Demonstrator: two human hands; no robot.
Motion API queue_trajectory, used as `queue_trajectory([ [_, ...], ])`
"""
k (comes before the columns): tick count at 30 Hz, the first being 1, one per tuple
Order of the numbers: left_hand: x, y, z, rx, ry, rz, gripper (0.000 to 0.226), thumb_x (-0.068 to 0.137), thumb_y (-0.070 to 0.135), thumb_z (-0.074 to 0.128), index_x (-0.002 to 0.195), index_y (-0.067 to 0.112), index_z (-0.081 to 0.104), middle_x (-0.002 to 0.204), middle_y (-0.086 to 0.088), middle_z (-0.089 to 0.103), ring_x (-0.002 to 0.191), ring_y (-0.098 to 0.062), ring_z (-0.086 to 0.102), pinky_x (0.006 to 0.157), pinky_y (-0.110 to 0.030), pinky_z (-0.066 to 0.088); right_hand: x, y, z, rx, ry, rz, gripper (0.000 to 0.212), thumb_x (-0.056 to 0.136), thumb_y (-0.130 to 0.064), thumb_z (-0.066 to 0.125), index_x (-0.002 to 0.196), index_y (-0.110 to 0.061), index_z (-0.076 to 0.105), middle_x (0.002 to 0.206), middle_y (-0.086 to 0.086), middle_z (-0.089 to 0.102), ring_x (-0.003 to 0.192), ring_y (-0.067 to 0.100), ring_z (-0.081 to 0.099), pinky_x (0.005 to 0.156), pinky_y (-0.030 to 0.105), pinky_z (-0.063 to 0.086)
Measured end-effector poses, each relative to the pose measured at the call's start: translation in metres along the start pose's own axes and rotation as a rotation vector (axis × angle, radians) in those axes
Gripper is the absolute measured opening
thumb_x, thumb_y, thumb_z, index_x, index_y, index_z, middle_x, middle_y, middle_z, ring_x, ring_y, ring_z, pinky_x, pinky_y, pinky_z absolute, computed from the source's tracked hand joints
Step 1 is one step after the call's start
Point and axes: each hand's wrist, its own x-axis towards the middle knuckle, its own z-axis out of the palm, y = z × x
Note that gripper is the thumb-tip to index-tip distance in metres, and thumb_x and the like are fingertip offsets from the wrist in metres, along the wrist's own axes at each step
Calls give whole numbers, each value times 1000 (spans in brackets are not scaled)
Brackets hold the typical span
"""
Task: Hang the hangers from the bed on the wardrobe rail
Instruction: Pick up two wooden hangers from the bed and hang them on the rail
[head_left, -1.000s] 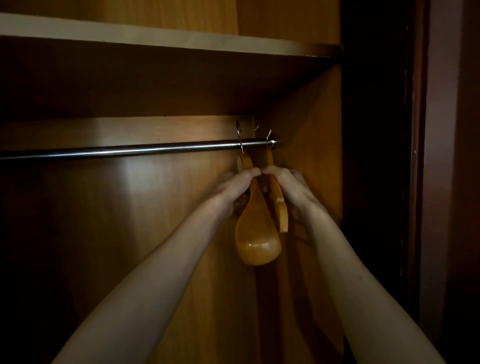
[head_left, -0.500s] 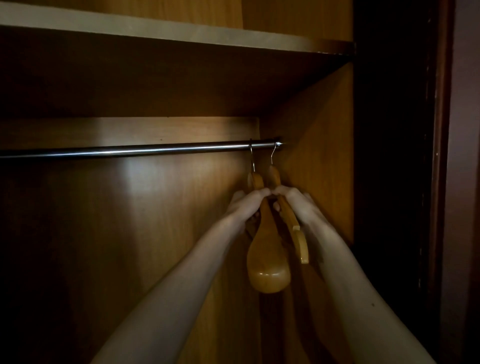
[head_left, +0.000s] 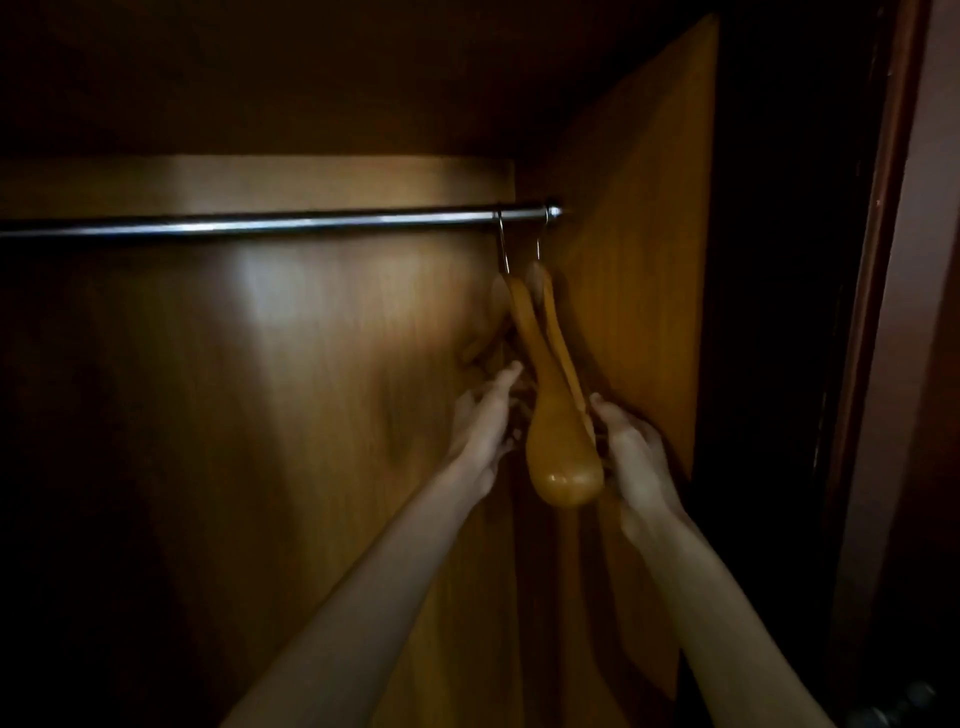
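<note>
Both hands have slid down from the hanger necks to the lower ends, and the view has dropped so the shelf above is out of sight. Two wooden hangers (head_left: 558, 415) hang by their metal hooks at the far right end of the wardrobe rail (head_left: 260, 224), close beside the side panel (head_left: 639, 260). Left hand (head_left: 480, 426): fingers loosely spread beside the hangers, holding nothing. Right hand (head_left: 636, 457): fingers partly curled against the hangers' far edge; whether they grip cannot be told. Step in hand: steadying the hung pair, apparently. Next move: release and withdraw, then return to the bed for more. The nearby panel crowds the right hand.
</note>
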Motion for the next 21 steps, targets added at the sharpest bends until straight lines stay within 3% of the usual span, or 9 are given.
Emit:
queue_trajectory([
  [1, -8, -12, -4, -13, 20, 15, 35, 98, 47, 60, 106, 15, 70, 89, -3, 71, 83, -17, 67, 73, -32, 51, -6, 14, -6, -27, 20, 8, 18, 99, -44, 55, 104, -33, 69, 105, -6, 70, 101, 16, 63, 89, 39, 50],
  [3, -28, -45, -13, 119, 33, 68, 28, 104, 35, 52, 92, 15, 67, 70, 1, 61, 59, -12, 57, 56, -27, 45, -24, 44, -19, -130, -1, 27, 22, 101, -37, 53, 106, -26, 71, 98, -4, 68, 88, 14, 62, 71, 30, 49],
  [5, -45, -87, -20, 321, -33, 110, 29, 104, 31, 53, 89, 9, 64, 66, 6, 58, 49, -8, 52, 48, -24, 41, -43, 76, -35, -252, -26, 66, 19, 101, -32, 55, 103, -25, 73, 90, -1, 70, 74, 12, 62, 60, 25, 46],
  [9, -84, -196, -26, 691, -357, 7, 18, 100, 33, 58, 99, 18, 67, 71, 9, 62, 58, -11, 57, 56, -32, 45, -88, 155, -72, -474, -86, 238, 13, 99, -30, 60, 104, -27, 72, 90, -3, 73, 77, 10, 66, 66, 26, 51],
  [12, -124, -274, -22, 808, -622, -134, 8, 97, 27, 63, 100, 22, 68, 86, 4, 69, 77, -18, 67, 68, -38, 55, -126, 225, -109, -572, -117, 474, 11, 96, -22, 63, 91, -26, 72, 82, 0, 72, 75, 15, 66, 65, 28, 54],
  [15, -167, -339, -18, 932, -818, -245, 13, 96, 24, 65, 104, 15, 71, 92, 2, 72, 85, -20, 69, 74, -34, 55, -173, 290, -145, -600, -56, 703, 22, 94, -12, 62, 78, -21, 72, 73, 1, 69, 71, 20, 64, 65, 34, 53],
  [21, -263, -441, 2, 1132, -1307, -418, 14, 99, 25, 60, 92, 18, 70, 93, -2, 74, 88, -23, 70, 79, -36, 58, -302, 381, -213, -573, 148, 1081, 17, 95, -17, 60, 86, -13, 73, 86, 16, 76, 66, 20, 65, 64, 31, 57],
])
